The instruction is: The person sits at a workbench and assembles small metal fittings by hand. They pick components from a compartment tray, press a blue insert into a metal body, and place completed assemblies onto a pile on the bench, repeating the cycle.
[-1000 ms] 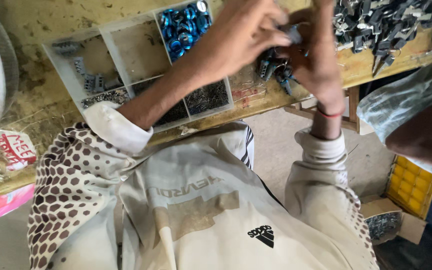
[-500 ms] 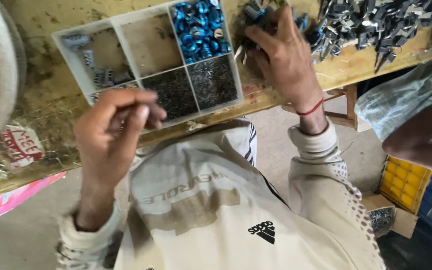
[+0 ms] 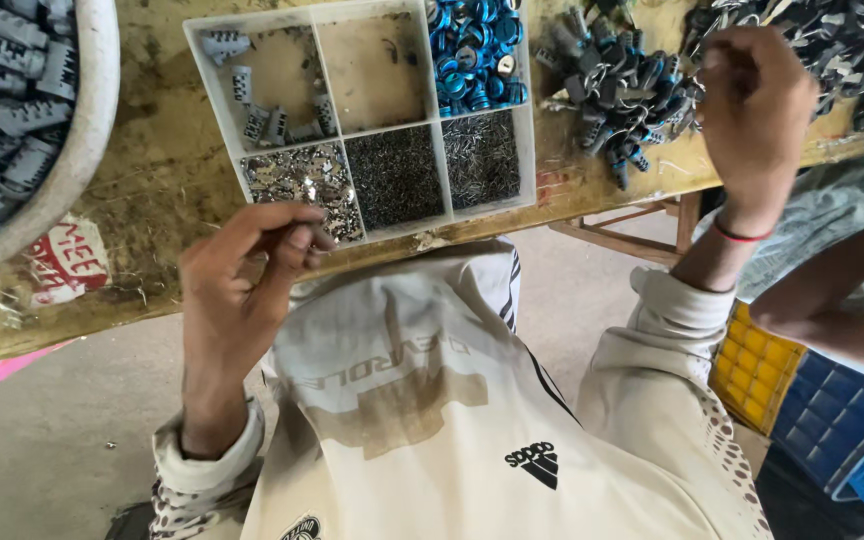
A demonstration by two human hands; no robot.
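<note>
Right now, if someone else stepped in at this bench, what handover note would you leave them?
Left hand: fingers pinched together at the near edge of the divided tray, beside the compartment of small silver pieces; whether it holds one is too small to tell.
Right hand: curled over the pile of dark metal parts on the wooden bench, contents hidden.
Tray also holds blue rings, two compartments of fine dark pins and a few grey clips.
White bowl of grey parts sits far left.
No finished pieces can be told apart.
</note>
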